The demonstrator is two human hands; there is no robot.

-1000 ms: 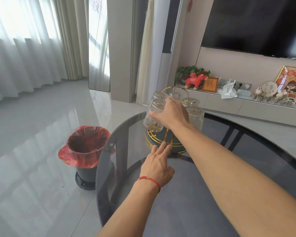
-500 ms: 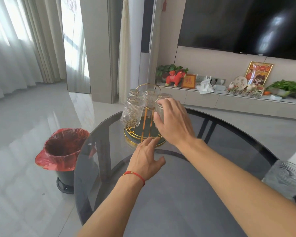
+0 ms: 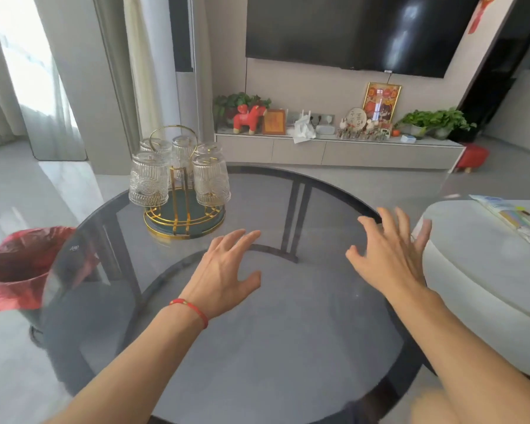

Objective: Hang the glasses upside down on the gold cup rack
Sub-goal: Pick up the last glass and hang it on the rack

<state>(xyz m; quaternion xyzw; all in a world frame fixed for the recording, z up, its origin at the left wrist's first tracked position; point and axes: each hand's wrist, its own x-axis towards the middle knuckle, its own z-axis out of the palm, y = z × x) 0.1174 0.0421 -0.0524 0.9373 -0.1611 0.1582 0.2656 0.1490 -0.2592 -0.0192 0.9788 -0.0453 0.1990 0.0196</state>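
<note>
Ribbed clear glasses [image 3: 149, 179] are being left inverted on the gold wire cup rack [image 3: 182, 206]; both left hand [image 3: 224, 270] and right hand [image 3: 386, 255] are being held empty, fingers spread, best kept clear of the rack.

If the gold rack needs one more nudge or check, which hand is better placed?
Left, probably. The left hand, open and empty, hovers just in front of the gold wire cup rack with its inverted ribbed glasses. The right hand, also open, is off near the round glass table's right edge.
</note>
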